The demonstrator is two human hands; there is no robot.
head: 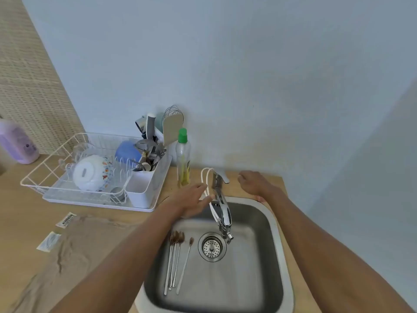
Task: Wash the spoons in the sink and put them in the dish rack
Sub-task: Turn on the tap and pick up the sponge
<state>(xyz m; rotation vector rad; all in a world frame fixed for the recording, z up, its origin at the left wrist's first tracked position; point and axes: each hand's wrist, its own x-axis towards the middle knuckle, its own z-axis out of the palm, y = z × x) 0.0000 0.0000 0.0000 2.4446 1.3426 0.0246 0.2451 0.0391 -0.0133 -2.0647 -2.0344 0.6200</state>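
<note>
Two bare forearms reach in from the bottom edge, one on each side of the steel sink (276, 224). The left hand (191, 199) is out over the sink's back left corner. Its fingers (199, 187) are mostly straight and a little spread, and their tips are right at the white cord loop (207, 177) that hangs off the faucet (222, 211). I cannot tell whether they touch the cord or the faucet body. The right hand (255, 184) rests on the bench (33, 222) just behind the sink rim, its fingers (242, 177) loosely curled and holding nothing.

The spoons (176, 256), four with long handles, lie on the sink floor left of the drain strainer (212, 246). Three are bunched together and one lies slightly apart, all with their bowls toward the back. The bowls look brownish, and no water can be seen coming from the spout.

The dish rack (36, 175) stands on the bench left of the sink. It holds an upturned patterned bowl (92, 175), a blue cup (126, 150) and a white cutlery holder (141, 188) crowded with utensils. A green-capped soap bottle (184, 159) stands between the rack and the faucet.

By my reading the task has barely begun. No spoon is in hand, none looks rinsed, and I cannot pick out a matching spoon in the rack. The left hand seems placed to turn on the water. That leaves the wetting, soaping and rinsing of all four spoons, then carrying them across to the cutlery holder.
</note>
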